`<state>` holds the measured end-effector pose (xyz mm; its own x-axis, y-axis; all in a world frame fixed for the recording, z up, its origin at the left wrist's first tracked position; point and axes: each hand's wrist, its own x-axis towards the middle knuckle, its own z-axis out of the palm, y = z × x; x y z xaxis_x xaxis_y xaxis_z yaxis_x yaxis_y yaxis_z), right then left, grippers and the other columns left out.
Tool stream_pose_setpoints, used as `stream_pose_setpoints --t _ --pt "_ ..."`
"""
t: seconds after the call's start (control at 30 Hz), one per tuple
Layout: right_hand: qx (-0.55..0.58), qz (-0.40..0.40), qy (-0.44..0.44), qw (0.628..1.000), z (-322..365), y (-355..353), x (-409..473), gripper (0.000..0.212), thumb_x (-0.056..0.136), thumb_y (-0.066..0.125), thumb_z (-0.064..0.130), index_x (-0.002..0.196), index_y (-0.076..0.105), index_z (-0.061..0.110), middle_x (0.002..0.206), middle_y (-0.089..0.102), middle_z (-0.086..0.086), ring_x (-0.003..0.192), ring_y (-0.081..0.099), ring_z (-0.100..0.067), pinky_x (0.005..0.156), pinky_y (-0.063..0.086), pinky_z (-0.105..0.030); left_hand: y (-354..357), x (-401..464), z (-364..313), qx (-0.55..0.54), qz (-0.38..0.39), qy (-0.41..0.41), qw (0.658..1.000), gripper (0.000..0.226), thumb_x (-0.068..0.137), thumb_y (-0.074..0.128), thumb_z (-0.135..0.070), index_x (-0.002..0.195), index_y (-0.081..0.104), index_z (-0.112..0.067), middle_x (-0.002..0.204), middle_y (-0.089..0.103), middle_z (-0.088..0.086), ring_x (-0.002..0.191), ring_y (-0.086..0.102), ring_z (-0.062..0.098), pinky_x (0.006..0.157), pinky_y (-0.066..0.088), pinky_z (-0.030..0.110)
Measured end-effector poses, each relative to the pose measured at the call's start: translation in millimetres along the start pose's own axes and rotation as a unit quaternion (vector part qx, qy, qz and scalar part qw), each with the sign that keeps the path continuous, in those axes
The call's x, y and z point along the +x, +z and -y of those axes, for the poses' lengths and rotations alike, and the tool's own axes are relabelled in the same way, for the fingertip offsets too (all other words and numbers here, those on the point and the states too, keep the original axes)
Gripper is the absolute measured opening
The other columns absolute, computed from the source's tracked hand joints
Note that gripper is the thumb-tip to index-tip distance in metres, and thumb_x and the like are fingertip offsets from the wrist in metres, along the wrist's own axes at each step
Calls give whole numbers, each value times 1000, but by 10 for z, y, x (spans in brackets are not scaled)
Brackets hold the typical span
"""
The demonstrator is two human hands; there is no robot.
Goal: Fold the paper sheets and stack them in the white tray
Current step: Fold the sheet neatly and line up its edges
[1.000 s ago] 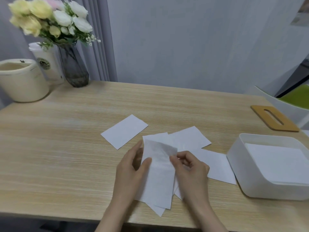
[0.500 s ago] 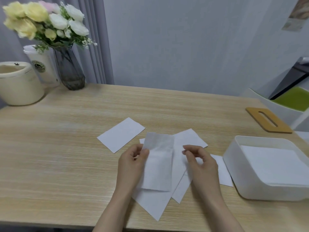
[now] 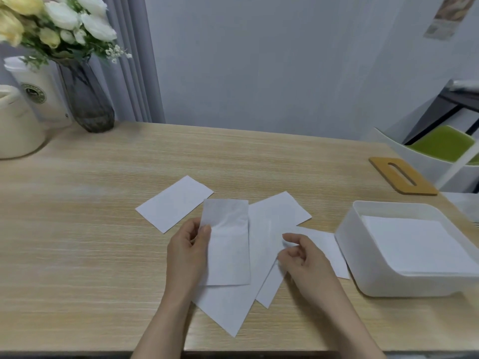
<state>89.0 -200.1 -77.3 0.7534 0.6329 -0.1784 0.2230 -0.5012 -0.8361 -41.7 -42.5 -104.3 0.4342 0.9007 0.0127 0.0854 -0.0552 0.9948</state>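
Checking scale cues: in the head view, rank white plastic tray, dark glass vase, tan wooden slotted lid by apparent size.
1. White plastic tray, clearly largest.
2. Dark glass vase.
3. Tan wooden slotted lid; close to the vase, so unsure.

- The folded sheet [image 3: 228, 242] covers the fingers of the left hand [image 3: 188, 251]; only the thumb shows on its face.
- That sheet and both hands hide parts of the loose sheets [image 3: 272, 221] beneath, so their count is unclear.
- The right hand [image 3: 305, 257] has curled fingers; whether they pinch paper cannot be told.
- The cream pot [image 3: 15, 125] is cut by the left edge.
- The flowers [image 3: 59, 19] run off the top edge.
- The tray [image 3: 368, 270] is clipped at the right edge, and its wall hides how deep the paper stack [image 3: 414, 244] inside goes.
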Motion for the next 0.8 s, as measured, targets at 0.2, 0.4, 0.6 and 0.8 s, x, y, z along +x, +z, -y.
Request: stream_pose_setpoints --t 0.2,0.4,0.6,0.8 --pt "62 20 -15 998 52 122 -14 32 85 68 20 111 55 34 73 56 8 64 52 -4 68 42 -20 4 -18 -36 -5 -1 0 1000 16 95 57 -9 85 67 -15 77 69 -6 67 59 5 67 44 29" --pt "48 7 -59 997 12 356 -134 31 84 66 13 106 60 35 51 40 15 51 39 -3 61 37 -22 -8 -10 -38 -31 -8 -15 999 15 96 57 -11 89 69 -16 83 72 1 73 63 12 71 47 33" --pt "-81 -84 -121 986 41 154 -49 28 95 51 15 101 61 40 92 59 12 78 53 2 68 39 -19 -28 -23 -75 -78 -30 -31 996 18 98 56 -14 86 69 -16 83 71 3 74 60 13 70 45 32" --pt "-102 -22 -126 987 133 -101 197 41 95 51 13 127 50 38 87 55 16 74 49 3 71 41 -21 -21 -12 -58 -71 -17 -35 997 17 98 55 -14 88 69 -15 88 72 9 76 61 15 73 45 35"
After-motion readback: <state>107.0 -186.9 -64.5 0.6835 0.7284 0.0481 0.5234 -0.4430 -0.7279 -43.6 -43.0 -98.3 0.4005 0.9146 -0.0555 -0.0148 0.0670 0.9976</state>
